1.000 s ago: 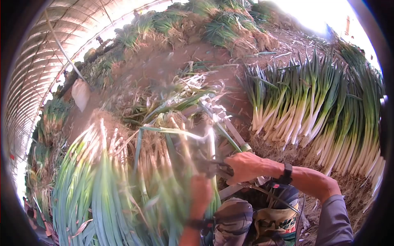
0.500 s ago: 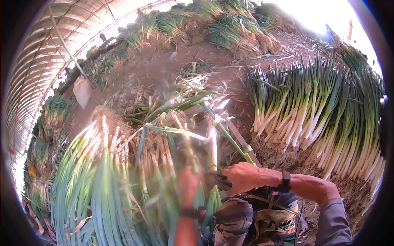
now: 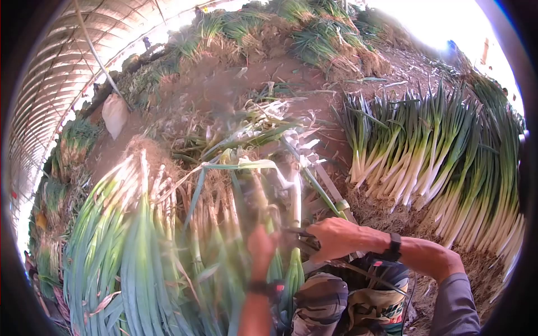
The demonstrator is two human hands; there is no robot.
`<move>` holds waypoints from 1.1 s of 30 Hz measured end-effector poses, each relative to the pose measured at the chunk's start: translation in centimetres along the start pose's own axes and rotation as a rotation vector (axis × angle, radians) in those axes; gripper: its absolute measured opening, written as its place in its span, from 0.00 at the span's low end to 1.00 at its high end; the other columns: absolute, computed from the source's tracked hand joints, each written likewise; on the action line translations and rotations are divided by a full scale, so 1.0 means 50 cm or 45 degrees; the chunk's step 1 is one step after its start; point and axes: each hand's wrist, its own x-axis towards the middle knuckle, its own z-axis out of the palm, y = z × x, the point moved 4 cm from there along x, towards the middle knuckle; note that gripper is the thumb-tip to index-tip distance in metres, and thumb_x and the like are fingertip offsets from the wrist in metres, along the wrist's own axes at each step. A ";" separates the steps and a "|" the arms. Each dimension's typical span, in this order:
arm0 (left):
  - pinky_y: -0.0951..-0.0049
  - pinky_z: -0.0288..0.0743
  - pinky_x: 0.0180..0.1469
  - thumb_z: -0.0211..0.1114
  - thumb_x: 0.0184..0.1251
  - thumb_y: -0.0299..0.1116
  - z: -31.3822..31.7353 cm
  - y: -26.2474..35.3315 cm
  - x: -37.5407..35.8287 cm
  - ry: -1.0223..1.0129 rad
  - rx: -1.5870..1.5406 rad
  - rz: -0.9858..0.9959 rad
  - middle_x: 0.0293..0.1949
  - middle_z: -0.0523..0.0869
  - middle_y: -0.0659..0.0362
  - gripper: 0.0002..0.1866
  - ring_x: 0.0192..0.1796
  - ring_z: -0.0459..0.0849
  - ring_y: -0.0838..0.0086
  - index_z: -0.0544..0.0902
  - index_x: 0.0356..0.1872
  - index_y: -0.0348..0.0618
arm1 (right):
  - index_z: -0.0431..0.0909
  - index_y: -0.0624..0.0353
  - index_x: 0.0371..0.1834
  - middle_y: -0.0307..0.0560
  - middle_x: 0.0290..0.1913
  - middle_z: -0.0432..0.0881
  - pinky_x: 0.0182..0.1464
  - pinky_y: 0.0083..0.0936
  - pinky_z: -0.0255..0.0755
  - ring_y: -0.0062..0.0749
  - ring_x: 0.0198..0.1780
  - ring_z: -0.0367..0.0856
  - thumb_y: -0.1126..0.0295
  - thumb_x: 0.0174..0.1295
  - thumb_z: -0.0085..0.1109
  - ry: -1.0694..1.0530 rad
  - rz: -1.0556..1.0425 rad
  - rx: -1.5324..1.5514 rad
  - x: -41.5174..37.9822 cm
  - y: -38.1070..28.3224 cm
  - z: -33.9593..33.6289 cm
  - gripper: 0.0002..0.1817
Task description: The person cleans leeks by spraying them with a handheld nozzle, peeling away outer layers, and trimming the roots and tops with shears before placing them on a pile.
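Observation:
My left hand [image 3: 262, 247], smeared by a haze on the picture, looks closed around a green onion [image 3: 258, 193] whose root end points away from me. Just right of it, my right hand [image 3: 339, 239] is closed on a dark tool [image 3: 302, 238], its kind partly hidden by the fingers. Another green onion, with a thick white stalk [image 3: 296, 193], runs behind that tool between my hands. Under and left of my left hand lies a wide pile of untrimmed green onions [image 3: 140, 246], leaves toward me and brown roots away.
Peeled green onions [image 3: 414, 151] lie in rows at the right. Stripped leaves [image 3: 258, 126] are heaped ahead on the soil. A white sack [image 3: 115, 116] hangs by a slanting pole [image 3: 95, 47] at left. More bundles [image 3: 330, 45] lie at the back, and my camouflage-covered knee [image 3: 319, 297] is below my hands.
The view has shifted slightly. My left hand has moved slightly closer to the dark tool, while my right hand keeps its hold in almost the same place.

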 end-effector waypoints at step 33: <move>0.49 0.78 0.58 0.69 0.57 0.40 0.035 0.005 -0.046 -0.103 -0.007 0.075 0.50 0.88 0.41 0.27 0.54 0.86 0.45 0.82 0.57 0.36 | 0.83 0.71 0.40 0.59 0.26 0.83 0.33 0.44 0.80 0.54 0.28 0.86 0.59 0.45 0.68 0.479 -0.156 -0.374 0.256 0.066 -0.016 0.25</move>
